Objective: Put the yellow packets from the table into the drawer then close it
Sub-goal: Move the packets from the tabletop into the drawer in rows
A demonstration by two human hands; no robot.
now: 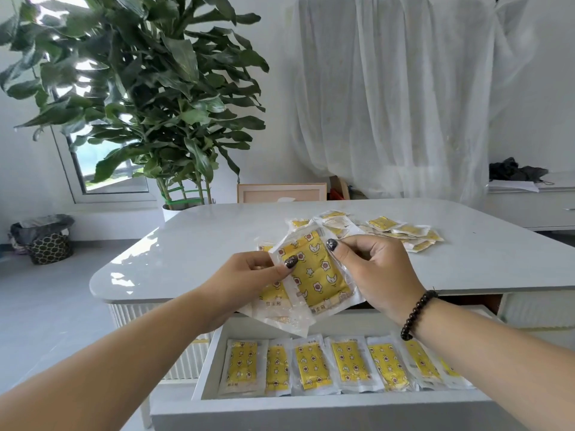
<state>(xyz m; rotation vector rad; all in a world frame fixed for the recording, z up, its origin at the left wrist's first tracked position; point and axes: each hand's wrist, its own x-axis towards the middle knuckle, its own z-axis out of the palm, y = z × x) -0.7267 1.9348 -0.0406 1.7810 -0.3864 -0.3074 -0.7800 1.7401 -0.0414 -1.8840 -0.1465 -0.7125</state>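
Yellow packets (314, 272) in clear wrap (stars, moons, flowers printed) fan between our left hand (249, 275) and right hand (373, 269), both pinching them above the open drawer (311, 405); more lie on the table (217, 237).

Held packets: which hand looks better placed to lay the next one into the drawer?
Probably the right hand. It pinches the top packet, and the drawer's row lies below it. The left hand holds the packets underneath.
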